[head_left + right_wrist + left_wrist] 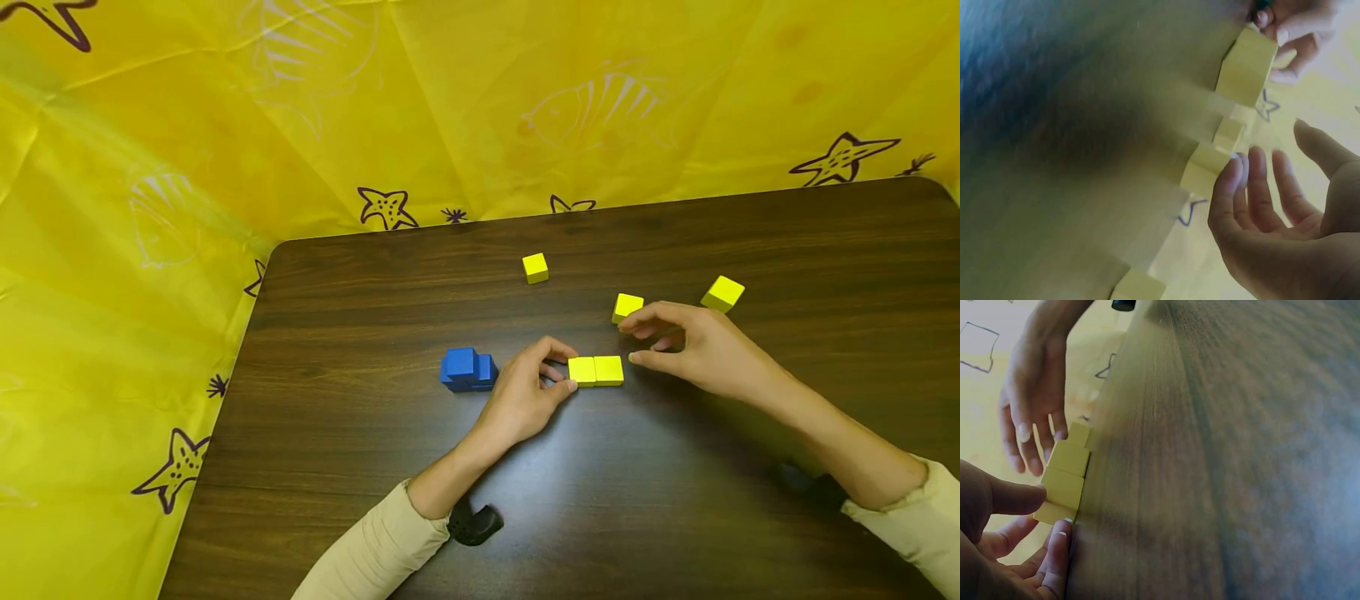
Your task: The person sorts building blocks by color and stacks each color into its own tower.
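We see the right-hand grip (1291, 250) at the lower right, fingers loosely bent and holding nothing, its fingertips overlapping a near block (1199, 170), though we cannot tell if they touch. Behind it sits a smaller-looking block (1229, 133), and above, the left-hand grip (1307, 22) has its fingers beside the upper block (1244, 75), all these blocks yellow. We find a cut-off block (1138, 289) at the bottom, the blurred bench (1072, 125) leftward and pale yellow cloth (1322, 103) rightward.
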`<act>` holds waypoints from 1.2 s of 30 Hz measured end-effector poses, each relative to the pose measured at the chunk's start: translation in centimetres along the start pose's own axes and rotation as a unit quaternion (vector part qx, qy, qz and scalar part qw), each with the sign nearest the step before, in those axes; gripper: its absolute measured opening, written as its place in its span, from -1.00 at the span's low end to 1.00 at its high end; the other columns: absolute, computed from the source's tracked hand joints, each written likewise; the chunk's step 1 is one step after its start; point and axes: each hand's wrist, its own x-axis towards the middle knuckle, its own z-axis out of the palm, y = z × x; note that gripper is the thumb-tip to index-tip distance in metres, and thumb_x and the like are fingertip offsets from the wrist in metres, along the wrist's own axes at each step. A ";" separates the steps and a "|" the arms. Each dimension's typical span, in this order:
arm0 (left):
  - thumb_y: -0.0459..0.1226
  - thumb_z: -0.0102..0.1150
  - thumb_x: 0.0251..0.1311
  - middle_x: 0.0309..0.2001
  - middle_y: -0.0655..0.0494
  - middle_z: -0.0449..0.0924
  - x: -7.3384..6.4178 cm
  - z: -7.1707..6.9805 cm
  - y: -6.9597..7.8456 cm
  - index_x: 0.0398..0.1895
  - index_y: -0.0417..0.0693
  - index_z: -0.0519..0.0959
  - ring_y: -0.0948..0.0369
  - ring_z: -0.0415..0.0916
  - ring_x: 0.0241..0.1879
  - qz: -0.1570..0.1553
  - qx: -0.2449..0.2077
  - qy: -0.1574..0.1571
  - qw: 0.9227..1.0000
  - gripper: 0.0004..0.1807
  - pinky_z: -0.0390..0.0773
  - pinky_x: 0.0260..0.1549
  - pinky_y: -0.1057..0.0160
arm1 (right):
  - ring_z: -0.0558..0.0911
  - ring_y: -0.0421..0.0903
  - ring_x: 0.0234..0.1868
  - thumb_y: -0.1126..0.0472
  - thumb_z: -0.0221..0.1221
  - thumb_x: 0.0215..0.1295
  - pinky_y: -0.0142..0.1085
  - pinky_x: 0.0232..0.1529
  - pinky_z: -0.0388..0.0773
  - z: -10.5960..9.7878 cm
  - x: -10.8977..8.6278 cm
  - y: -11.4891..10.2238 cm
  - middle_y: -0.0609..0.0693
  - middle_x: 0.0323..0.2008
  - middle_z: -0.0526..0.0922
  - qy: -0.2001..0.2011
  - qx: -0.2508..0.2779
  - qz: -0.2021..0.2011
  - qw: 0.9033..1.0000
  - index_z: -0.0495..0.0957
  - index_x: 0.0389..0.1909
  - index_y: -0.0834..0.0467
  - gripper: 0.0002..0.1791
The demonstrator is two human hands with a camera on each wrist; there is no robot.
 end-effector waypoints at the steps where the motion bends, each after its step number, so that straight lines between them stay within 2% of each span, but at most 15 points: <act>1: -0.37 0.37 0.18 -0.04 0.14 0.64 0.0 0.0 0.0 0.00 0.05 0.60 0.30 0.59 -0.24 -0.001 0.001 0.000 1.000 -0.67 0.55 -0.30 0.35 | 0.66 -0.07 -0.14 0.27 0.44 0.13 -0.43 -0.15 0.60 -0.2 0.0 0.0 -0.02 -0.09 0.71 0.007 -0.001 -0.001 1.000 0.63 -0.02 0.10 -0.63; 3: -0.37 0.37 0.18 -0.04 0.15 0.63 0.0 0.0 0.0 0.00 0.06 0.60 0.31 0.59 -0.24 -0.001 0.002 0.000 1.000 -0.67 0.55 -0.31 0.36 | 0.66 -0.06 -0.16 0.27 0.45 0.12 -0.48 -0.16 0.58 -0.5 -0.1 0.0 -0.02 -0.10 0.71 0.018 -0.005 -0.004 1.000 0.63 -0.03 0.09 -0.63; 10: -0.35 0.38 0.18 -0.07 0.18 0.63 0.1 0.0 -0.1 0.01 0.07 0.60 0.36 0.57 -0.25 0.000 0.009 -0.001 1.000 -0.67 0.54 -0.30 0.37 | 0.67 -0.08 -0.17 0.37 0.47 0.04 -0.54 -0.16 0.55 -1.3 -0.1 0.1 -0.02 -0.13 0.71 0.039 -0.011 0.023 0.999 0.64 -0.04 0.12 -0.58; 18: -0.36 0.37 0.19 -0.05 0.14 0.64 0.0 0.0 0.0 0.01 0.05 0.60 0.30 0.59 -0.24 -0.001 0.008 -0.001 1.000 -0.67 0.54 -0.29 0.33 | 0.64 -0.29 -0.26 0.29 0.47 0.08 -0.59 -0.25 0.50 -2.6 -0.4 0.2 0.00 -0.08 0.69 0.051 -0.025 0.047 0.997 0.63 0.02 0.02 -0.55; 26: -0.36 0.36 0.19 -0.04 0.14 0.64 0.1 0.0 0.0 0.01 0.06 0.60 0.29 0.59 -0.23 -0.001 0.005 -0.001 1.000 -0.67 0.54 -0.30 0.35 | 0.63 -0.21 -0.20 0.28 0.42 0.16 -0.62 -0.17 0.49 -3.8 -0.5 0.7 0.01 -0.06 0.69 0.062 -0.019 0.043 0.997 0.63 0.04 0.05 -0.60; 33: -0.37 0.37 0.19 -0.05 0.13 0.64 0.1 0.1 0.0 0.01 0.04 0.60 0.28 0.59 -0.23 0.005 0.008 0.001 1.000 -0.67 0.54 -0.30 0.35 | 0.60 -0.36 -0.18 0.24 0.41 0.19 -0.64 -0.19 0.46 -4.8 -0.8 1.2 -0.14 -0.07 0.68 0.078 -0.033 0.043 0.995 0.64 0.08 -0.02 -0.58; 36: -0.37 0.37 0.19 -0.05 0.14 0.64 0.1 0.1 -0.1 0.01 0.04 0.60 0.29 0.58 -0.23 0.003 0.008 0.000 1.000 -0.67 0.54 -0.30 0.35 | 0.60 -0.37 -0.18 0.24 0.41 0.19 -0.65 -0.18 0.46 -4.9 -0.9 1.5 -0.16 -0.07 0.68 0.080 -0.038 0.042 0.995 0.64 0.10 -0.06 -0.56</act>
